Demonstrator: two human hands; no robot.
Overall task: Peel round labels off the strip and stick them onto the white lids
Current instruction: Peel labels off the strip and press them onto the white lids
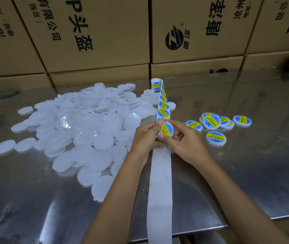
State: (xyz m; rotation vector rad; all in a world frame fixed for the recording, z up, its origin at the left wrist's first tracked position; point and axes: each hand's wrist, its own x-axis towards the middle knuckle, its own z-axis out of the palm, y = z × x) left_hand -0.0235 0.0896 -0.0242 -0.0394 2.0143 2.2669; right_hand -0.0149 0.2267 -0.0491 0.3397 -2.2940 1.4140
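table (237,155) shiny brushed metal; lids (87,131) translucent white plastic; strip (160,191) matt paper; boxes (105,32) matt cardboard; labels (164,112) glossy.

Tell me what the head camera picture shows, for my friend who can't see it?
Two hands, left hand and right hand, hold a round white plastic lid with a blue-and-yellow label over a long white paper strip. A pile of plain white lids lies left on the shiny metal table, labelled lids right.

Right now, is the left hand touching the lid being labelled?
Touching. The head view shows the left hand's thumb and fingers pinching the edge of the lid, no gap between them.
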